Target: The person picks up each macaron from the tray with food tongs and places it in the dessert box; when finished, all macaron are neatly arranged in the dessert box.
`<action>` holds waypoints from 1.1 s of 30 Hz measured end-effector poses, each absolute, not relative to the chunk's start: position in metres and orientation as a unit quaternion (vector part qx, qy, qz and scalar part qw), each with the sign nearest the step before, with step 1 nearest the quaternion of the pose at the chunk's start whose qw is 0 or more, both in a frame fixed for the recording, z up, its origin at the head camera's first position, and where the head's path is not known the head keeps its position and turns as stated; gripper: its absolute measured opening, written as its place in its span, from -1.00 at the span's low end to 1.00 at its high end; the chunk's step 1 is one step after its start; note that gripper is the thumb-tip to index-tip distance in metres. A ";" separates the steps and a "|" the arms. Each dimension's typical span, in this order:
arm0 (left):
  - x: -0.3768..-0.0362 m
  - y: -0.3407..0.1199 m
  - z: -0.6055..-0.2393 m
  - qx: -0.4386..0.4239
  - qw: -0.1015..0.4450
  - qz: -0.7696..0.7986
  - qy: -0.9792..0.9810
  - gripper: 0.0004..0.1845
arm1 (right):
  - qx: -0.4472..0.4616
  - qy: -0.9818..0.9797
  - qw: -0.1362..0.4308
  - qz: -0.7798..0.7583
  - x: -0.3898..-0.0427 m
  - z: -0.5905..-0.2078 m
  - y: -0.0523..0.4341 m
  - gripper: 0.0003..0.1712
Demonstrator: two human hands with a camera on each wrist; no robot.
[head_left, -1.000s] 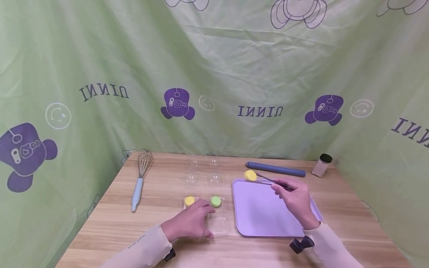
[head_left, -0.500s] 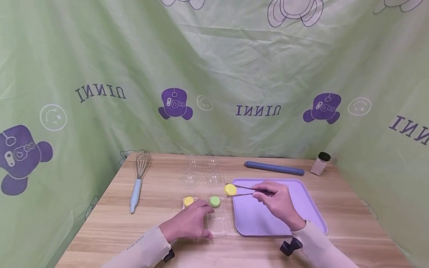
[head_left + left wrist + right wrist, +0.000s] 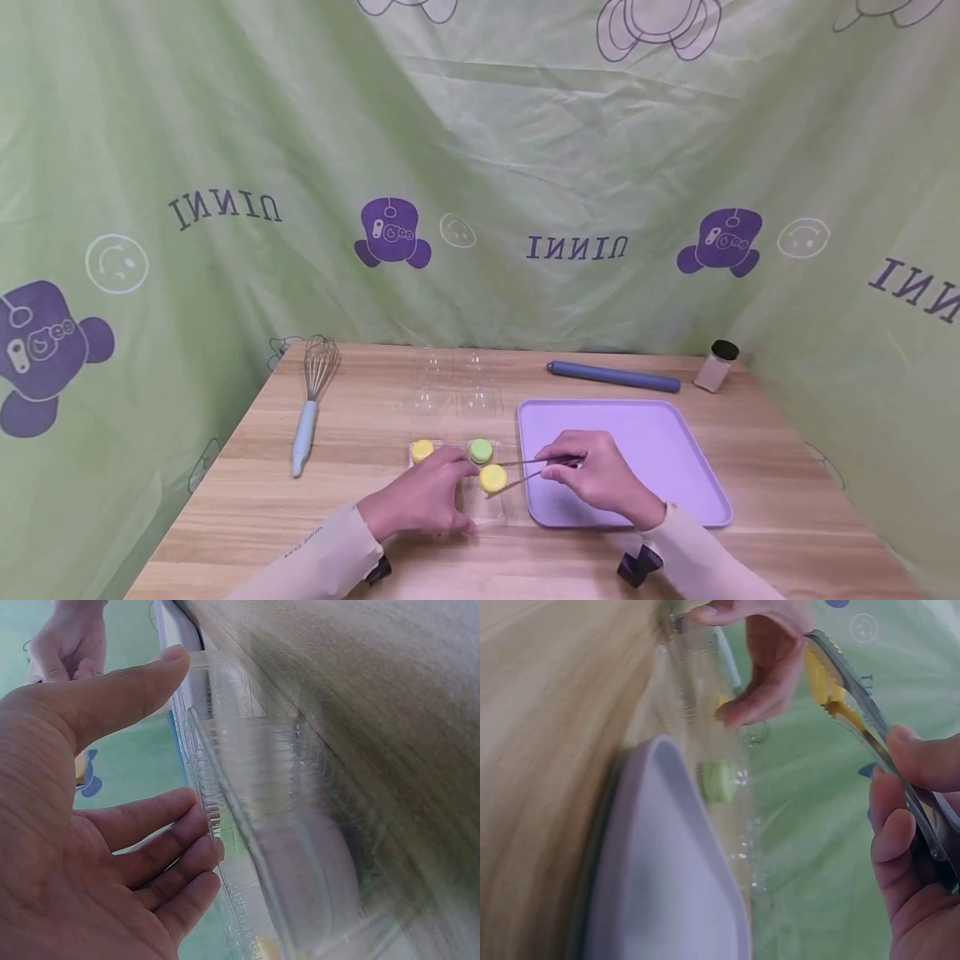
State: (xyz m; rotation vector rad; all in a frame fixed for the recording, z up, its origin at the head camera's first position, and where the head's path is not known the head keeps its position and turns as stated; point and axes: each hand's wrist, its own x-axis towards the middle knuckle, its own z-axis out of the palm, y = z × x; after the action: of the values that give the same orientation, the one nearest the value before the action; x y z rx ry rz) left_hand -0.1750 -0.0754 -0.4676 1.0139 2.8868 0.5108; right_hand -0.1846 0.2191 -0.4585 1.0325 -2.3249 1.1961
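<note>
My right hand (image 3: 600, 475) holds metal tongs (image 3: 861, 694), whose tips grip a yellow macaron (image 3: 492, 478). This macaron hangs over the front right compartment of a clear plastic box (image 3: 489, 512). In the box's back row sit another yellow macaron (image 3: 423, 451) on the left and a green macaron (image 3: 481, 451) on the right. My left hand (image 3: 423, 498) rests at the box, covering its front left part. In the left wrist view its thumb (image 3: 161, 673) and loosely bent fingers touch the rim, spread apart.
A purple tray (image 3: 652, 450) lies right of the box. Behind the box is its clear domed lid (image 3: 450, 392). A whisk (image 3: 306, 429) lies at the left, a blue rolling pin (image 3: 615, 377) at the back right, beside a black-capped jar (image 3: 716, 367).
My right hand has carried the yellow macaron in the tongs leftward and toward me, from above the tray's back edge to over the box. My left hand stays in place.
</note>
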 end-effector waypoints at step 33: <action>-0.172 -0.072 -0.468 0.313 0.032 0.154 0.937 -0.19 | 0.401 -0.859 0.148 0.283 -0.185 -0.484 0.204 -0.84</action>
State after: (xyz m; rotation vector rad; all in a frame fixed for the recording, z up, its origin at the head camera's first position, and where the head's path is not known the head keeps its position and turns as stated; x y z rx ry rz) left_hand -0.1720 -0.0724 -0.4677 0.9637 2.8850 0.4747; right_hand -0.1852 0.2036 -0.4835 1.1531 -2.4695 0.8138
